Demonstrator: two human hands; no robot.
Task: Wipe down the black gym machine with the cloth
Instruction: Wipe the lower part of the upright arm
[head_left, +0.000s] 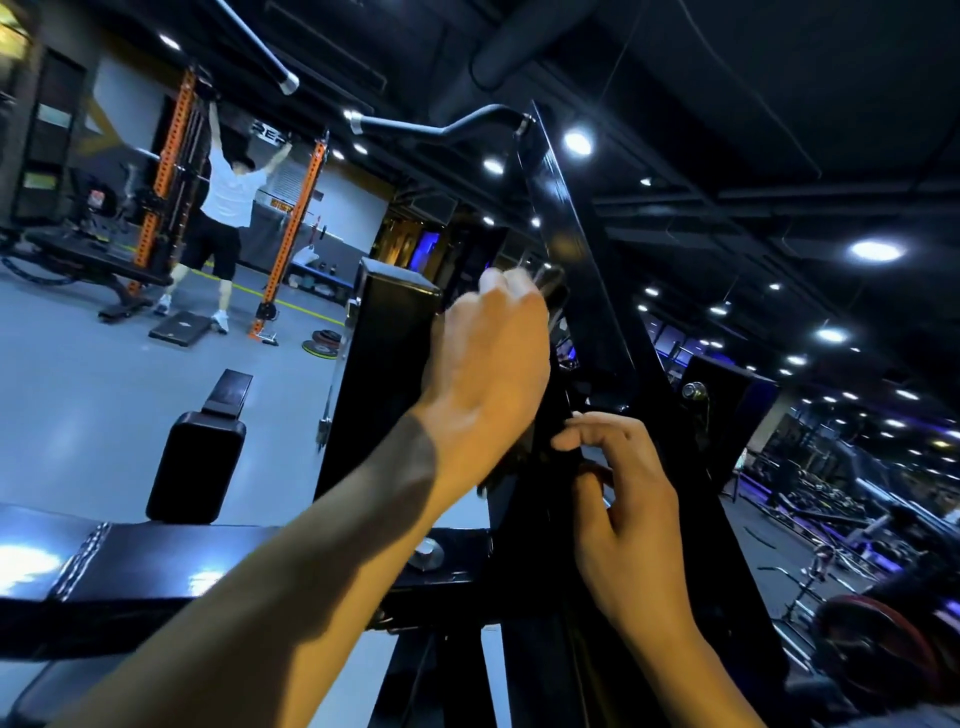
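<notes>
The black gym machine (571, 218) rises in front of me, with a slanted upright and a boxy column (384, 364) to its left. My left hand (493, 364) is raised against the upright, fingers curled over a dark cloth (506, 470) whose frayed lower edge hangs below my palm. Its fingertips are blurred. Lower and to the right, my right hand (623, 483) has thumb and fingers curled, pinching dark material beside the upright. This looks like the cloth's lower end, but black on black hides the outline.
A black crossbeam (156, 571) with a bolt runs across the bottom left, and a padded roller (197, 467) stands behind it. A curved handle bar (441, 130) juts out overhead. A person hangs from an orange rack (166, 171) at far left. Weight plates (883, 639) lie at lower right.
</notes>
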